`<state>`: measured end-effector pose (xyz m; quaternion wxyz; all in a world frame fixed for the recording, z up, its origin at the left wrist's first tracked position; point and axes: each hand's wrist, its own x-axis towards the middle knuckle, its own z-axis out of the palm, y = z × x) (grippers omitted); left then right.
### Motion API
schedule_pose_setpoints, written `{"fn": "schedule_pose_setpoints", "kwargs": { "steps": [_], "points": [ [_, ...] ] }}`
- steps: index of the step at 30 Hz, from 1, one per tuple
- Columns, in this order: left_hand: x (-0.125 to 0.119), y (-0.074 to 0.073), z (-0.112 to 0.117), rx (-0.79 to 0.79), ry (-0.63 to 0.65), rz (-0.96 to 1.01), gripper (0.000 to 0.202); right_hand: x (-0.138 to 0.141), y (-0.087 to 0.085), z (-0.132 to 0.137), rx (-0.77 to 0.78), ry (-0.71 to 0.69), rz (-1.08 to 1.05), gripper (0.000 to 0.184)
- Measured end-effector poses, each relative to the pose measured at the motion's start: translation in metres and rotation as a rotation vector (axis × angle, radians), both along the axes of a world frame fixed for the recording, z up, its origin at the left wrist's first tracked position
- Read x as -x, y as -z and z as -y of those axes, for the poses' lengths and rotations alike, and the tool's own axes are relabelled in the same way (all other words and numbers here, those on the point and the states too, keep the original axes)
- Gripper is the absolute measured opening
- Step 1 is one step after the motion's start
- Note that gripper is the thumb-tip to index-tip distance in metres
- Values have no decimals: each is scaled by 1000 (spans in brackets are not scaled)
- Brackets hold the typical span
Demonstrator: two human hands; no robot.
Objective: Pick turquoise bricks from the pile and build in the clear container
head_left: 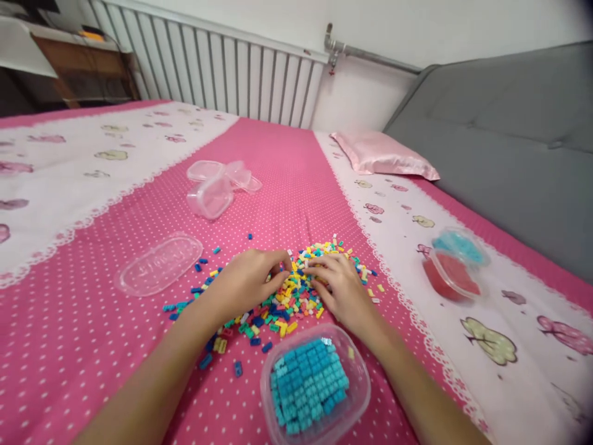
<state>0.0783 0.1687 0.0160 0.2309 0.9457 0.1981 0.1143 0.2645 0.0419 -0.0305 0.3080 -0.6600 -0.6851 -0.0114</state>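
A loose pile of small building bricks [296,296] in yellow, blue, green, red and white lies on the pink bedspread. My left hand [250,278] is at the pile's left side, thumb and index finger curled to a near pinch; whatever lies between the tips is too small to make out. On the right, my right hand [340,284] rests over the bricks with its fingers apart, fingertips touching them. Between my forearms stands a clear plastic tub [359,395], holding a flat block of turquoise bricks [310,383] in tidy rows. One pale yellow brick sits at the tub's inner right side.
A clear lid [160,264] lies left of the pile. Farther back are clear empty tubs [213,194] heaped together. To the right sit a tub of red contents [447,278] and one of blue contents [458,246]. Beyond are a pink pillow [384,154], grey headboard [504,136] and white radiator [222,68].
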Motion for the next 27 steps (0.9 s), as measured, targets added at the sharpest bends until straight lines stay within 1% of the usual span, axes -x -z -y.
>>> {"fn": "schedule_pose_setpoints", "kwargs": {
  "steps": [4,8,10,12,16,18,21,25,27],
  "points": [
    [-5,5,2,-70,40,-18,16,-2,-1,0,14,36,-15,20],
    [-16,13,9,-161,149,-14,19,0,-6,0,26,53,-41,20],
    [-20,15,12,-227,164,-21,20,1,-10,1,19,63,-65,21],
    [-22,16,14,-259,167,-30,20,1,-13,1,5,74,-102,20],
    [-22,15,15,-217,207,-17,16,-1,-20,4,-15,79,-198,17],
    [-22,15,15,-202,214,-14,14,-2,-24,6,-6,58,-252,19],
    [-23,15,14,-227,213,-14,13,-2,-32,12,31,17,-346,21],
    [-22,15,12,-245,210,-11,16,0,-45,21,109,-17,-466,13],
    [-22,14,12,-236,206,-14,16,3,-53,27,144,-33,-499,13]
  ]
}}
